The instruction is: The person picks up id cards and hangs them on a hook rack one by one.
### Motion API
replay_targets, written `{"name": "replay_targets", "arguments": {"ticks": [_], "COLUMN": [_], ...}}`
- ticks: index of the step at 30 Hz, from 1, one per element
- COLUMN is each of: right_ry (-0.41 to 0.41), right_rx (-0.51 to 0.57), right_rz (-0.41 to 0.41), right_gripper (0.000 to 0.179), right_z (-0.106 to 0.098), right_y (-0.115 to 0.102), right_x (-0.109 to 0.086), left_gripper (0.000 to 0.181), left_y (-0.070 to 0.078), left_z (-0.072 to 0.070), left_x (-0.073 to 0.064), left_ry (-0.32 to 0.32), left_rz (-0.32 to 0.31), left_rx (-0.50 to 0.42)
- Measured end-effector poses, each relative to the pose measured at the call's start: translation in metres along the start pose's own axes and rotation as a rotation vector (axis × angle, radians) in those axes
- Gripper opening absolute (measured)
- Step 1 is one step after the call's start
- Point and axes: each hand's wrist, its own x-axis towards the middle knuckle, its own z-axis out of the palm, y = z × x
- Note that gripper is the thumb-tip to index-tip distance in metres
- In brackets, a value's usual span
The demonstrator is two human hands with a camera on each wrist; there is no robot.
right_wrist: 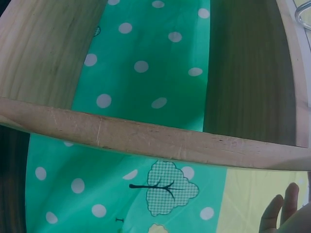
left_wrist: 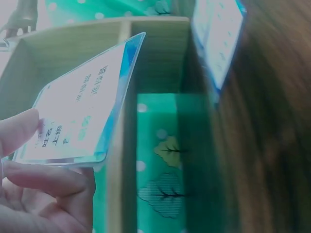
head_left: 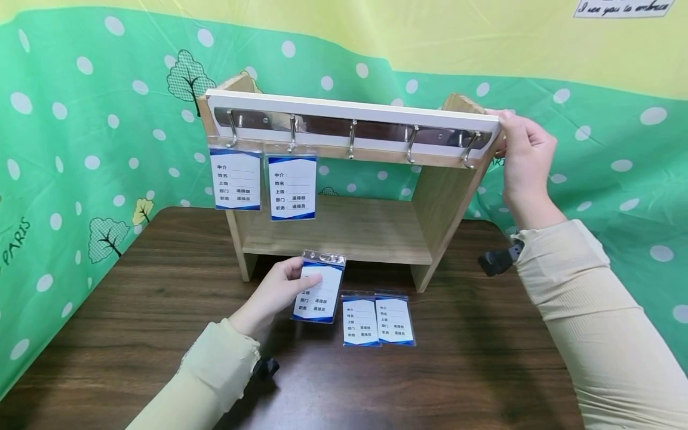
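My left hand (head_left: 276, 292) pinches a blue-and-white badge (head_left: 317, 307) in a clear holder, thumb across its front. In the left wrist view this badge (left_wrist: 80, 104) is tilted, with fingers beneath it. The badge is in front of the lower board of a wooden shelf (head_left: 344, 230). At the shelf's upper right corner, my right hand (head_left: 529, 158) grips the end of the white hook rail (head_left: 355, 110). Two similar badges hang from the leftmost hooks: one badge (head_left: 235, 179) and another badge (head_left: 292, 188). Bare metal hooks (head_left: 352, 138) line the rest of the rail.
Two more badges (head_left: 361, 322) lie side by side on the dark wooden table (head_left: 457, 370), in front of the shelf. A green dotted cloth (head_left: 91, 137) with a yellow top hangs behind and at the sides. Black straps with devices (head_left: 500, 260) sit at both wrists.
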Motion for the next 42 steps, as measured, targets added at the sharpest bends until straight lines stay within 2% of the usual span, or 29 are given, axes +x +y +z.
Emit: {"name": "replay_targets", "arguments": {"ticks": [4, 12, 16, 22, 26, 36, 42], "right_ry": [-0.001, -0.002, 0.000, 0.000, -0.005, -0.004, -0.003], "right_rx": [-0.001, -0.004, 0.006, 0.003, -0.001, -0.007, -0.012], "right_rz": [0.002, 0.013, 0.014, 0.016, 0.017, 0.014, 0.014], "right_gripper": [0.036, 0.019, 0.019, 0.019, 0.019, 0.020, 0.020], "right_z": [0.000, 0.000, 0.000, 0.000, 0.000, 0.000, 0.000], "right_y": [0.000, -0.001, -0.002, -0.003, -0.003, -0.002, -0.003], "right_x": [0.000, 0.000, 0.000, 0.000, 0.000, 0.000, -0.001], "left_gripper": [0.029, 0.032, 0.028, 0.028, 0.028, 0.027, 0.026], "left_y": [0.016, 0.042, 0.049, 0.063, 0.073, 0.093, 0.101], "left_z": [0.004, 0.009, 0.010, 0.011, 0.012, 0.015, 0.014], "left_x": [-0.003, -0.006, -0.007, -0.009, -0.011, -0.008, -0.003], "left_ry": [0.014, 0.076, 0.100, 0.104, 0.105, 0.099, 0.127], "left_rz": [0.035, 0.053, 0.116, 0.241, 0.291, 0.304, 0.346], "left_rx": [0.004, -0.017, -0.023, -0.031, -0.025, -0.010, 0.000]}}
